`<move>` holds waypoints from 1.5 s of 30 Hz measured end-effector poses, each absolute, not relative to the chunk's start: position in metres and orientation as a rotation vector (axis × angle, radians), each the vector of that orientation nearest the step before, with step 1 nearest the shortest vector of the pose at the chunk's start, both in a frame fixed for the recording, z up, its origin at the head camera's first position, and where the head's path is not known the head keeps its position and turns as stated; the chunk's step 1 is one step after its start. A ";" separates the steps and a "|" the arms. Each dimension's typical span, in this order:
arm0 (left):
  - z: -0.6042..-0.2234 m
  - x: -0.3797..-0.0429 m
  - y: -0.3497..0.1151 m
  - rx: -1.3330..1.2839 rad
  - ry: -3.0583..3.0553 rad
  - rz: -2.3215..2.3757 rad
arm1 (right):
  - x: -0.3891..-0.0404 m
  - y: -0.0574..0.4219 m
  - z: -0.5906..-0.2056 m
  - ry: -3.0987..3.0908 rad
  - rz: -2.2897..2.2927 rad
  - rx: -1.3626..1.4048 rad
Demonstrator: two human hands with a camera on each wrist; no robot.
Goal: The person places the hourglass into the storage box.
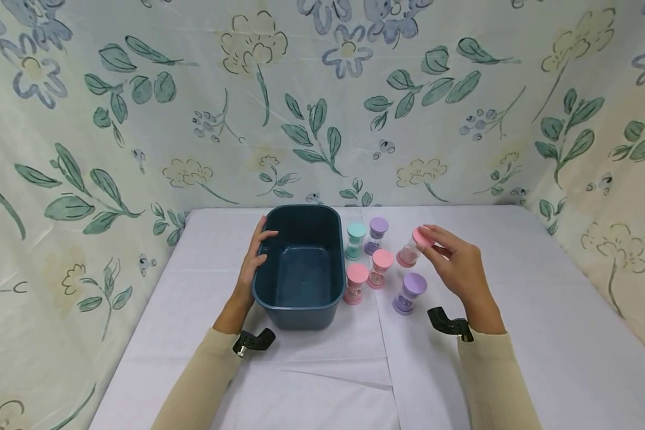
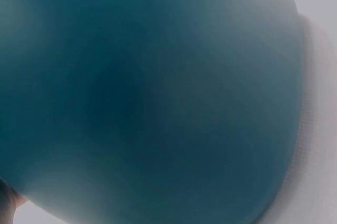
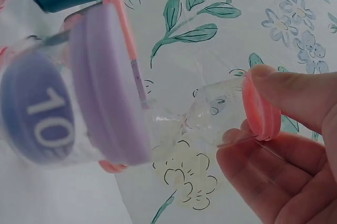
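A deep, dark blue bin [image 1: 303, 316] of smooth, satiny plastic, rectangular with rounded corners, is set on the counter [image 1: 548, 310]; its flat floor and inner walls are seen from above, and its long side runs away from the person. Its left wall is grasped by the left grip [image 1: 249, 266], with fingertips hooked over the rim; in the left wrist view the frame is mostly filled by blurred blue wall.

Right of the bin, a pink sand timer [image 1: 412, 248] is held by its disc-shaped cap in the right grip [image 1: 457, 260], which is closed to a pinch between thumb and fingers. Its held cap is pointed up and toward the right hand, the long axis leaning; whether its base touches the counter cannot be told. Its waisted bulbs are clear.

Between it and the bin are stood a teal timer [image 1: 355, 240], a rear purple timer [image 1: 377, 236], a middle pink timer [image 1: 378, 272] and a near pink timer [image 1: 355, 286] just beside the bin. Nearer the person, a front purple timer [image 1: 408, 294] is seen upright, purple sand lying in its lower bulb, marked "10".
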State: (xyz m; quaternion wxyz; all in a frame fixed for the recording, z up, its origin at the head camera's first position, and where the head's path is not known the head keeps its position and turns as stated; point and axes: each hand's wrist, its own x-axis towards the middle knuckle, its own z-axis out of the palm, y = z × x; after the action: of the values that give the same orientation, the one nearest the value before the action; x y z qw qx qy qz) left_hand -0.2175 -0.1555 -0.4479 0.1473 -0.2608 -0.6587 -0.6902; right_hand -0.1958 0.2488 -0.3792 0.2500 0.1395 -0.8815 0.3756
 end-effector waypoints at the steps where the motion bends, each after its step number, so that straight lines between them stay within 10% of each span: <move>1: -0.448 -0.218 -0.156 -0.750 -1.893 -1.987 | -0.195 0.248 -0.378 -2.396 1.018 0.378; 45: -0.448 -0.216 -0.158 -0.745 -1.925 -1.919 | -0.164 0.217 -0.340 -2.146 1.010 0.496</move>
State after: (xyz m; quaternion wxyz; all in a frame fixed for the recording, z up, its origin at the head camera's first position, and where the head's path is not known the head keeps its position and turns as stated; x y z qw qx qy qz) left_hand -0.2164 -0.1580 -0.4478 0.1607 -0.2609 -0.6741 -0.6721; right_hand -0.1643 0.2172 -0.3398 0.3515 0.1915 -0.8291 0.3903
